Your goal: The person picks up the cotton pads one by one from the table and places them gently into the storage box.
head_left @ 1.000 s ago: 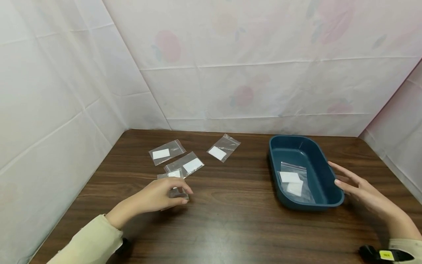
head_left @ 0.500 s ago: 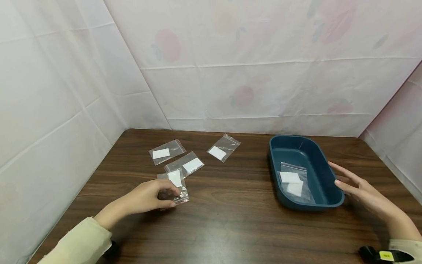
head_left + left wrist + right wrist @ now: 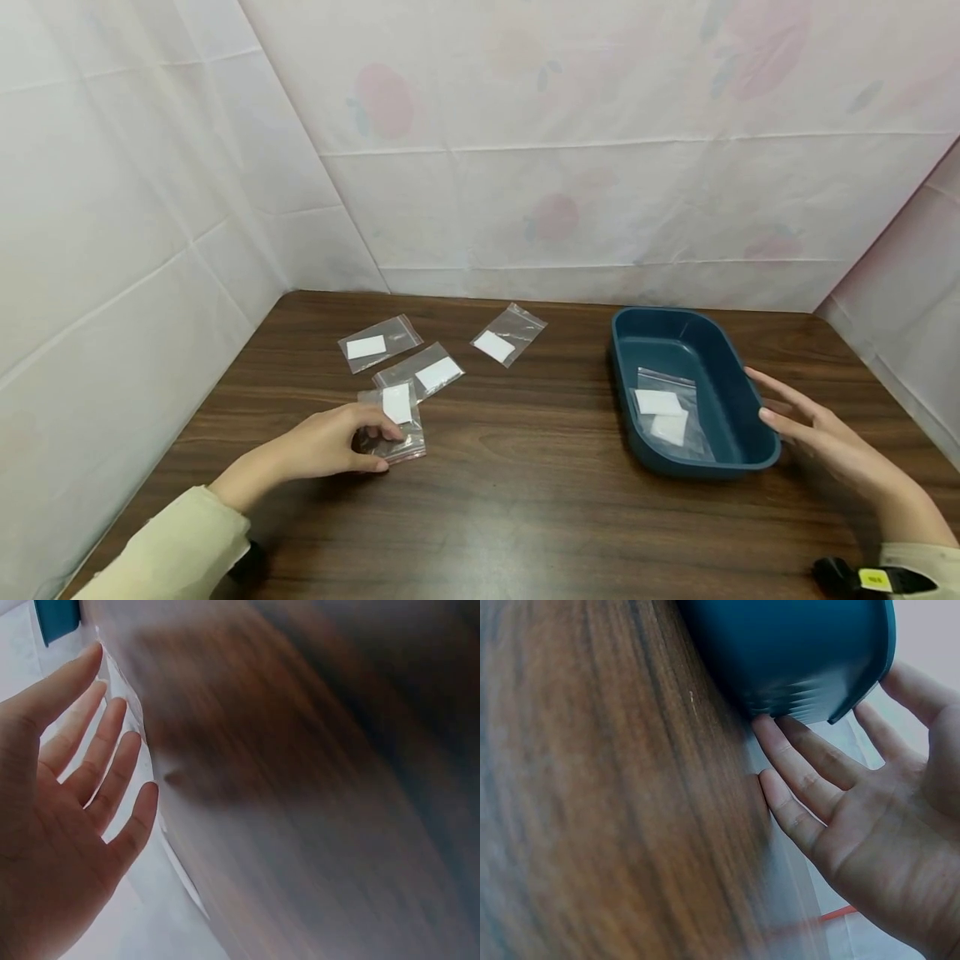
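Observation:
In the head view my left hand (image 3: 333,442) hovers at or touches a clear zip bag (image 3: 405,433) with a white label, its fingers loosely bent. The fingertips cover part of that bag; contact is hard to tell. The left wrist view shows the same hand (image 3: 82,802) with relaxed, spread fingers and nothing in the palm. My right hand (image 3: 832,437) rests its fingers against the right side of a dark blue bin (image 3: 622,392). In the right wrist view its fingertips (image 3: 769,727) touch the bin's outer wall (image 3: 795,652).
More labelled zip bags lie flat on the wooden table (image 3: 525,483): one at the far left (image 3: 397,336), one beside it (image 3: 405,375) and one near the middle back (image 3: 525,329). Inside the bin are zip bags (image 3: 693,433) with white labels. Patterned white cloth (image 3: 600,192) hangs behind.
My left hand has drawn back to the left, uncovering more of the nearest zip bag and its white label. The right hand and the bin have stayed in place.

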Motion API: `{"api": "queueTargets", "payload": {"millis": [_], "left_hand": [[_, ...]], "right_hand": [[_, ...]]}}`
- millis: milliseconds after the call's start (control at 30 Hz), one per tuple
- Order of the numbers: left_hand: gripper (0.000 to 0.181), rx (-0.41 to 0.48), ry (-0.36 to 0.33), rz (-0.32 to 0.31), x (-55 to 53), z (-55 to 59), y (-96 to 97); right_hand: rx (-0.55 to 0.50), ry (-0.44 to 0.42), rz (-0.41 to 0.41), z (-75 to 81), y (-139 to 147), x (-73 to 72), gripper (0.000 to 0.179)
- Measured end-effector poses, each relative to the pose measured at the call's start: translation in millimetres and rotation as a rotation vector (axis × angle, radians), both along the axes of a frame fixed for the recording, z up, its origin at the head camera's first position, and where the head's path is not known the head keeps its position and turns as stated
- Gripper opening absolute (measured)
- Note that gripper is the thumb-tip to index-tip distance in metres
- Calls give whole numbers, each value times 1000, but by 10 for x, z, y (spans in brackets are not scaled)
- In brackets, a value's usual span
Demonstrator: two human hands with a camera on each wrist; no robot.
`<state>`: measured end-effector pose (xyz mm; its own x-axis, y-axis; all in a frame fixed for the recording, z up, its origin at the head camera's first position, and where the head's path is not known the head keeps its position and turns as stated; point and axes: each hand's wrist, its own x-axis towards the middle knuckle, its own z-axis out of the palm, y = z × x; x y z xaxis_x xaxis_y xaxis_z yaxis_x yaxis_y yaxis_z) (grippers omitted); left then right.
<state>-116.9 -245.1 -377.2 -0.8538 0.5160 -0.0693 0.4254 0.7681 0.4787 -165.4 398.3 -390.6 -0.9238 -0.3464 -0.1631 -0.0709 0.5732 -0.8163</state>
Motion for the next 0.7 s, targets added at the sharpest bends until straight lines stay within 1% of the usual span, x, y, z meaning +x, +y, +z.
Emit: {"api": "queueTargets", "payload": {"millis": [267,500,700], "left_hand": [[33,-8,21,16,-73,-4,-95],[37,-16,28,-10,-104,-37,-128],[36,-16,37,-16,-134,-42,-103]], "right_hand": [[-23,-4,18,-7,2,8,58],[-54,3,23,-22,2,15,58],[-26,-4,16,-15,1,4,58]]}}
